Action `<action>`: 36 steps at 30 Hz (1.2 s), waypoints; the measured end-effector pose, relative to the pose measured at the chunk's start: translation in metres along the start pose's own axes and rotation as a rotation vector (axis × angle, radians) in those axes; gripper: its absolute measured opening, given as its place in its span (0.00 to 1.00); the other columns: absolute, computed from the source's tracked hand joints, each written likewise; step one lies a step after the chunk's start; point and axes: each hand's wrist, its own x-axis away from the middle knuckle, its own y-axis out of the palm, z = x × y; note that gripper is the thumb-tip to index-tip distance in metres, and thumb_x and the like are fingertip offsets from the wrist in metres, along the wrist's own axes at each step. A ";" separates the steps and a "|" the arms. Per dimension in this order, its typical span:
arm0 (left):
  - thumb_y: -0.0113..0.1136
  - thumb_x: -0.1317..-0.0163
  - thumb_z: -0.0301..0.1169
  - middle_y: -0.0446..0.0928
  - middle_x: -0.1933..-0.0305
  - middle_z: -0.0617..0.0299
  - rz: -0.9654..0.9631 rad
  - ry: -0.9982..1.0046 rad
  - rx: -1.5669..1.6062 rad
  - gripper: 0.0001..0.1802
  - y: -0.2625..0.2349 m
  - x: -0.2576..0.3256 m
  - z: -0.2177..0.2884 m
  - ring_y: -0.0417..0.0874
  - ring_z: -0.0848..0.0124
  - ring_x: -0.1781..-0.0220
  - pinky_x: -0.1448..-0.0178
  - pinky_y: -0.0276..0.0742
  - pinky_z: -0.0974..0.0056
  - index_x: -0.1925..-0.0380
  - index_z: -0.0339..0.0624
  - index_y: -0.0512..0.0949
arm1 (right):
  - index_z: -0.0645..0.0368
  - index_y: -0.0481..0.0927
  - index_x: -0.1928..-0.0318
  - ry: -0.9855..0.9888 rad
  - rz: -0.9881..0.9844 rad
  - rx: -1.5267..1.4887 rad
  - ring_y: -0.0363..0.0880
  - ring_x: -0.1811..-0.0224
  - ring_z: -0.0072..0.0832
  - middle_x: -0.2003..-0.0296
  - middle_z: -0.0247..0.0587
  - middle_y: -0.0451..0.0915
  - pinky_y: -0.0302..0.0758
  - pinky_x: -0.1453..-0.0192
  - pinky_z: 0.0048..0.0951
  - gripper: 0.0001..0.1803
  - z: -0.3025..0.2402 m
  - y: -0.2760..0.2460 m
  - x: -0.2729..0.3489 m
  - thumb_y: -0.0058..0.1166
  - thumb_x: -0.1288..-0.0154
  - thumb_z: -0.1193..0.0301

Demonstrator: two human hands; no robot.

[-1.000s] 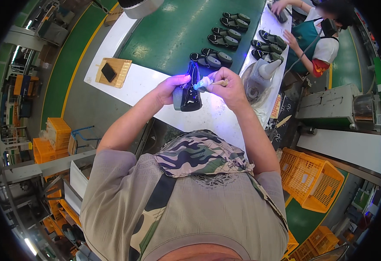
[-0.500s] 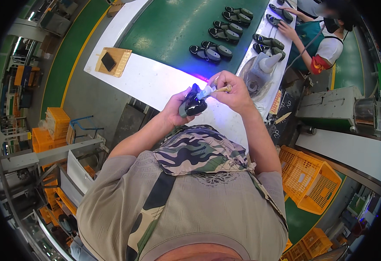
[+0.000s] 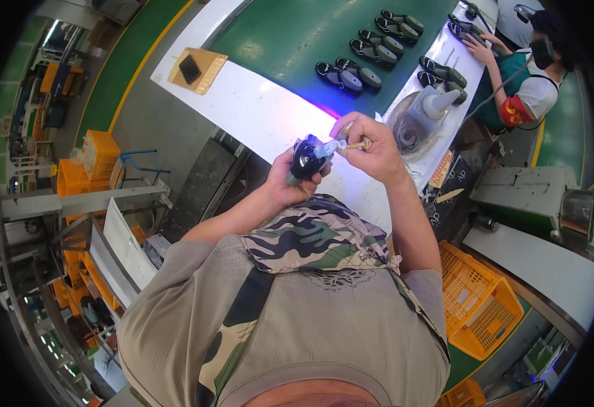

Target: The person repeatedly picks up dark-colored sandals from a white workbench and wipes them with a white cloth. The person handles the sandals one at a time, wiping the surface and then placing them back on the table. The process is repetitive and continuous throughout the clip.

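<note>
The left hand was wrapped around a glossy black shoe with a grey-green sole, holding it up over the near edge of the long white counter. At three o'clock from that shoe, the right hand pinched a slim beige-handled tool with a pale, bluish-white tip. The tip overlapped the shoe's upper in view; whether it pressed on it could not be told. The hands were apart, with the tool bridging the gap.

At one o'clock, black shoes with greyish insides stood in a slanting row on the flat green surface. At two o'clock sat a translucent plastic bottle with a cone-shaped nozzle, and farther out that way a co-worker's hand was on a dark shoe. At ten o'clock a black phone lay on a light wooden board.

By the look of it, work on the held shoe was partway through, since the tool was at its upper and it had not been set down. How much of its surface remained could not be judged, nor whether the shoes in the row were finished.
</note>
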 end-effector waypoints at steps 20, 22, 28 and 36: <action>0.50 0.37 0.57 0.76 0.61 0.49 -0.371 0.137 0.091 0.42 -0.028 0.075 0.053 0.79 0.66 0.71 0.76 0.70 0.72 0.40 0.26 0.65 | 0.58 0.68 0.73 0.061 -0.132 -0.115 0.72 0.62 0.21 0.57 0.46 0.76 0.69 0.57 0.23 0.13 0.016 0.099 -0.082 0.57 0.48 0.87; 0.50 0.36 0.55 0.76 0.60 0.48 -0.389 0.181 0.110 0.40 -0.033 0.092 0.064 0.80 0.65 0.71 0.76 0.72 0.72 0.41 0.26 0.66 | 0.58 0.67 0.73 0.027 -0.176 -0.115 0.72 0.62 0.21 0.57 0.47 0.76 0.69 0.57 0.22 0.13 0.019 0.118 -0.098 0.57 0.48 0.87; 0.52 0.38 0.54 0.76 0.60 0.47 -0.428 0.323 0.195 0.40 -0.052 0.136 0.086 0.80 0.65 0.70 0.75 0.73 0.71 0.42 0.24 0.66 | 0.59 0.67 0.72 0.087 -0.306 -0.137 0.72 0.62 0.20 0.57 0.48 0.77 0.69 0.57 0.21 0.13 0.034 0.171 -0.136 0.57 0.48 0.88; 0.54 0.40 0.56 0.77 0.62 0.50 -0.467 0.478 0.253 0.44 -0.077 0.179 0.111 0.78 0.69 0.71 0.75 0.71 0.72 0.41 0.22 0.64 | 0.59 0.68 0.72 0.081 -0.415 -0.230 0.72 0.62 0.20 0.57 0.48 0.77 0.69 0.57 0.22 0.13 0.057 0.237 -0.175 0.57 0.49 0.88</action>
